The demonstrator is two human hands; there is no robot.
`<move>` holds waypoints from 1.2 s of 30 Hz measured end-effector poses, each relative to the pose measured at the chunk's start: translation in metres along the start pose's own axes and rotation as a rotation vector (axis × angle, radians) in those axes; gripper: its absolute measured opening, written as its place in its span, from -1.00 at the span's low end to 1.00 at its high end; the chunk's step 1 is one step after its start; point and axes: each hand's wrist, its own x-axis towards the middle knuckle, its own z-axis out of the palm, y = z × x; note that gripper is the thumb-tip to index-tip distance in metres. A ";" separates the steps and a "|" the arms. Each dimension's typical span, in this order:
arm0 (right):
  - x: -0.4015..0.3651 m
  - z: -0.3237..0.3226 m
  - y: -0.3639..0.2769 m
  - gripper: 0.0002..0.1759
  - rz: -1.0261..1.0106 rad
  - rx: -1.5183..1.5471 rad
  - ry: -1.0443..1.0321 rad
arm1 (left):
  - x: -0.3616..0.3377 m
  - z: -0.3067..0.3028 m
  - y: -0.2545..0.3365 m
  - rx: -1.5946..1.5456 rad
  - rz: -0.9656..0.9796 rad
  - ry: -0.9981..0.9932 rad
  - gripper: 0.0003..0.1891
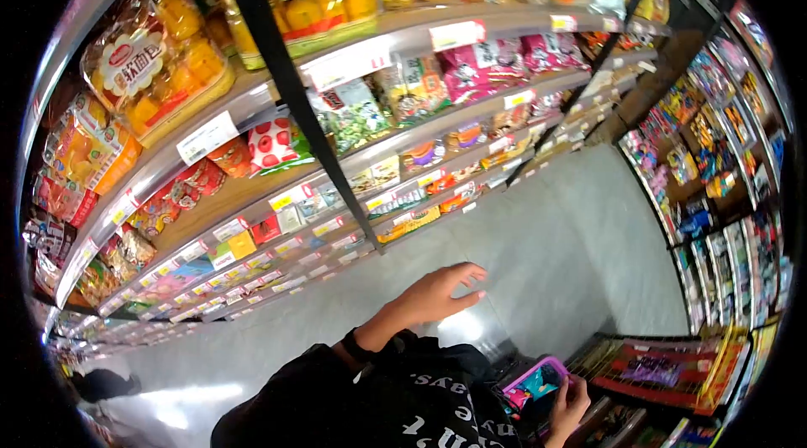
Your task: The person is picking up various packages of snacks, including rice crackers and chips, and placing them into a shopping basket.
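My left hand (pixel 444 292) is held out over the aisle floor, a dark band on its wrist. Its thumb and fingers are spread apart and nothing is in them. Lower right, my right hand (pixel 572 403) closes on the edge of a purple-rimmed object (pixel 551 364) with teal and pink inside. Its kind is hard to make out, and part of it is hidden by my dark printed top. Beyond my left hand stands the snack shelf (pixel 361 53), with bagged bread (pixel 155 61) on the upper left and pink snack bags (pixel 483 70) near the middle.
Grey floor (pixel 580 229) runs between the shelf rows. More racks of colourful packets (pixel 706 141) line the right side. A wire display rack (pixel 723 372) with a purple packet (pixel 654 371) stands close to my right hand. Black uprights (pixel 290 70) divide the snack shelf.
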 end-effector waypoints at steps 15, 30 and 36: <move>0.160 0.130 -0.127 -0.81 -0.524 -0.066 -0.427 | -0.098 -0.230 -0.075 0.876 -0.323 1.527 -0.17; 0.074 0.229 -0.353 -0.77 -0.986 0.078 -0.460 | -0.165 -0.248 -0.073 0.440 -0.206 1.083 -0.16; -0.026 0.274 -0.504 -0.67 -1.493 0.265 -0.532 | -0.245 -0.262 -0.080 0.260 -0.180 0.972 -0.23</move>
